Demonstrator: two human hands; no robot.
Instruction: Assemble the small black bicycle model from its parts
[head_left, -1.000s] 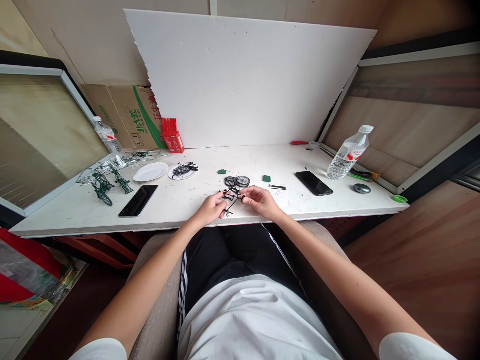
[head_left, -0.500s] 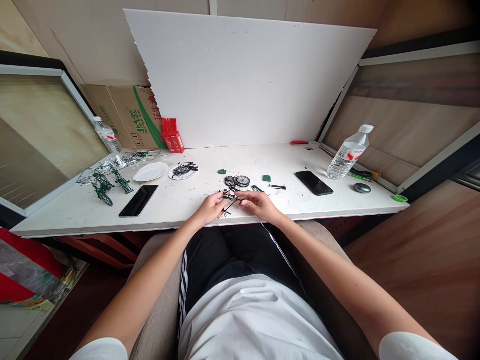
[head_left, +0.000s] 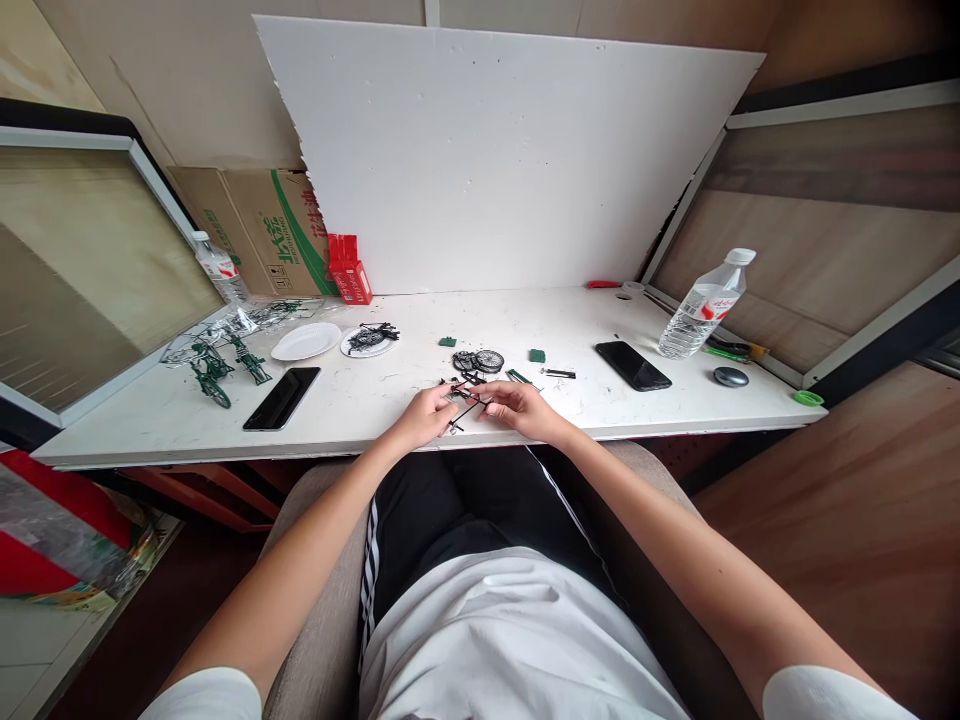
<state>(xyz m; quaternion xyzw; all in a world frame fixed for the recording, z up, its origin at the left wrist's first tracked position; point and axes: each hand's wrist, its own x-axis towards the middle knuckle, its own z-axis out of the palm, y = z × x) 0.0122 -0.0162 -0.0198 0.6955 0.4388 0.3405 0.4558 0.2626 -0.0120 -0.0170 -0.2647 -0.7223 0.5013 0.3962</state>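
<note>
Near the table's front edge, my left hand (head_left: 422, 417) pinches a thin black model bicycle frame (head_left: 468, 409) from the left. From the other side, the fingertips of my right hand (head_left: 523, 409) close on the same frame. Fingers cover part of it, and its small details are too fine to make out. Just beyond my hands lie black spoked toy wheels (head_left: 489, 361). A thin green piece (head_left: 517, 376) and a black strip (head_left: 559, 374) rest right of them. Two small green blocks, a left one (head_left: 448, 341) and a right one (head_left: 538, 355), lie farther back.
Left on the white table (head_left: 420, 312) are a phone (head_left: 282, 398), green model bicycles (head_left: 210, 378), a white plate (head_left: 306, 342) and a smaller plate (head_left: 367, 355) of black parts. Another phone (head_left: 634, 366), a water bottle (head_left: 705, 308) and a silver oval object (head_left: 730, 376) stand right. A white board (head_left: 510, 160) rises behind.
The whole view has shifted slightly, so everything appears a little farther right. Both hands keep nearly the same hold on the black frame.
</note>
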